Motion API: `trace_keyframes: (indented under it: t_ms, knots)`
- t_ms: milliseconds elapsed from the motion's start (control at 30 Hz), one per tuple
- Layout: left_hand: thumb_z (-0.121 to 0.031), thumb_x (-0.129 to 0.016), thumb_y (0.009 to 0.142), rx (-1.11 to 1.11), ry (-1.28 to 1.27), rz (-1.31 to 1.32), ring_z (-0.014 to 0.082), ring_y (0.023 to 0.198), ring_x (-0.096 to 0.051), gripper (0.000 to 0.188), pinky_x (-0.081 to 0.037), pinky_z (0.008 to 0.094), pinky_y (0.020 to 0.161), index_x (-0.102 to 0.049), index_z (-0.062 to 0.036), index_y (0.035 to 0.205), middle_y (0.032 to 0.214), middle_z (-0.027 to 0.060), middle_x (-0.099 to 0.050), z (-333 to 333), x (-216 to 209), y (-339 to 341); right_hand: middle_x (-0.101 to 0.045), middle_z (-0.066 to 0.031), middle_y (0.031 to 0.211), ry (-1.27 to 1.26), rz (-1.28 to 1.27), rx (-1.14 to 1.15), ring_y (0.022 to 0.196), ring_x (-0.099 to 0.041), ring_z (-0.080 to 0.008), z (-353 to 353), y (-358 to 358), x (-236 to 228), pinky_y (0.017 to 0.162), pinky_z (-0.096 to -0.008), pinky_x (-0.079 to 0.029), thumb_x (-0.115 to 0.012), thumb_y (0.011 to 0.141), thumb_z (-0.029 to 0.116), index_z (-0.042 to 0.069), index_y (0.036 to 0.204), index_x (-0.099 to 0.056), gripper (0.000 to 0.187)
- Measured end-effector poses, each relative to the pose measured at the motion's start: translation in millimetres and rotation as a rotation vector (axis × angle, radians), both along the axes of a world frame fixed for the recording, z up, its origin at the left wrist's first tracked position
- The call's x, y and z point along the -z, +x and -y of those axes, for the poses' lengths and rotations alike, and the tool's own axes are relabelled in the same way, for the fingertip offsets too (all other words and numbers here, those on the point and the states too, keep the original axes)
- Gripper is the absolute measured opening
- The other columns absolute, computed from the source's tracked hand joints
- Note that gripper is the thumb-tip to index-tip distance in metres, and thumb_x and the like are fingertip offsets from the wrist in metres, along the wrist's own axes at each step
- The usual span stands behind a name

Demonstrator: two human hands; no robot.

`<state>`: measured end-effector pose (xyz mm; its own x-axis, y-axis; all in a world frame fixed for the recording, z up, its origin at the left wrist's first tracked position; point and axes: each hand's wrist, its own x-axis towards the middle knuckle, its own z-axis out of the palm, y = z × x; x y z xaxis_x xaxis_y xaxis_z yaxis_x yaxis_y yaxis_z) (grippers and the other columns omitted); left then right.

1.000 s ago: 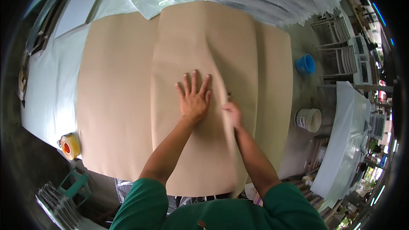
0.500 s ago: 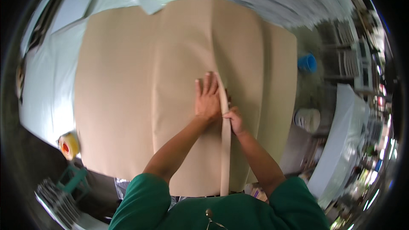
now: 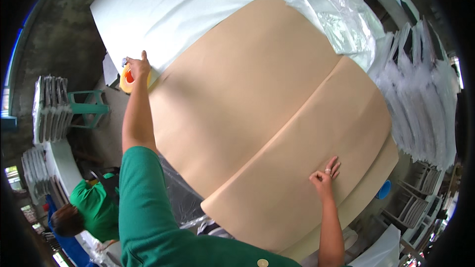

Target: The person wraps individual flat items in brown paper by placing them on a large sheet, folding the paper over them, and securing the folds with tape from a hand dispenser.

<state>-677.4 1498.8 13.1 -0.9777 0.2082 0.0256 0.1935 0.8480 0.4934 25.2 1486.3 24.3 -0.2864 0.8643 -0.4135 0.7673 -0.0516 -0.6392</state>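
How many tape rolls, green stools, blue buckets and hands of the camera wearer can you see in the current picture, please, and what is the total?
Tape roll: 1
Green stool: 1
Blue bucket: 1
Wearer's hands, left hand and right hand: 2
Total: 5

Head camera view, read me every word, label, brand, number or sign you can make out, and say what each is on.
No text can be read.
Brown sheet: no lettering visible.
Tape roll: nothing legible.
Farther off: any lettering is too small or blurred.
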Motion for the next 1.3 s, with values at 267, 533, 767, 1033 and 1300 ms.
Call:
trace_keyframes:
  t_ms: [267, 533, 767, 1033, 1300]
  knots:
    - [-0.052, -0.053, 0.079, -0.104, -0.424, 0.013, 0.0311, 0.113, -0.047, 0.095, -0.033, 0.0430, 0.095, 0.002, -0.0050, 0.140, 0.125, 0.0224, -0.044, 24, 23, -1, 0.007, -0.0174, 0.146, 0.003, -0.031, -0.038, 0.133, 0.015, -0.0372, -2, -7, -12, 0.104, -0.0515, 0.010, -0.071, 0.062, 0.015, 0.007, 0.068, -0.061, 0.014]
    - [-0.006, -0.056, 0.073, 0.551, 1.261, 0.444, 0.0229, 0.105, -0.048, 0.077, -0.040, 0.0375, 0.090, -0.014, -0.0035, 0.137, 0.122, 0.0118, -0.039, 75, -87, 208, -0.006, -0.0208, 0.146, 0.156, 0.065, 0.034, 0.135, 0.005, -0.0366, 1, 16, 6, 0.105, -0.0522, 0.002, -0.080, 0.057, 0.020, 0.015, 0.128, -0.034, 0.084]
    - [-0.021, -0.074, 0.062, 0.726, 1.133, 0.761, 0.0207, 0.110, -0.040, 0.100, -0.037, 0.0342, 0.092, -0.012, -0.0037, 0.138, 0.122, 0.0087, -0.037, 75, -90, 501, -0.024, -0.0046, 0.144, 0.171, 0.283, -0.035, 0.134, -0.015, -0.0265, -8, 18, -21, 0.102, -0.0465, -0.020, -0.077, 0.058, 0.034, 0.018, 0.131, -0.031, 0.088]
    - [-0.018, -0.075, 0.056, 1.215, 0.683, 0.457, 0.0203, 0.095, -0.050, 0.083, -0.042, 0.0337, 0.082, -0.029, -0.0009, 0.123, 0.107, 0.0105, -0.047, 131, -27, 578, -0.030, -0.0078, 0.141, 0.342, 0.103, -0.100, 0.134, -0.018, -0.0268, -7, 38, 17, 0.097, -0.0459, -0.027, -0.057, 0.077, 0.024, 0.018, 0.129, -0.039, 0.055]
    - [-0.014, -0.075, 0.056, 1.241, 0.657, 0.463, 0.0179, 0.085, -0.054, 0.069, -0.046, 0.0300, 0.074, -0.038, -0.0033, 0.112, 0.098, 0.0082, -0.052, 124, -46, 593, -0.063, -0.0067, 0.073, -0.578, -0.666, 0.557, 0.071, -0.057, -0.0161, -16, 49, -27, 0.067, -0.0255, -0.044, -0.059, 0.082, 0.032, 0.000, 0.082, -0.067, 0.034]
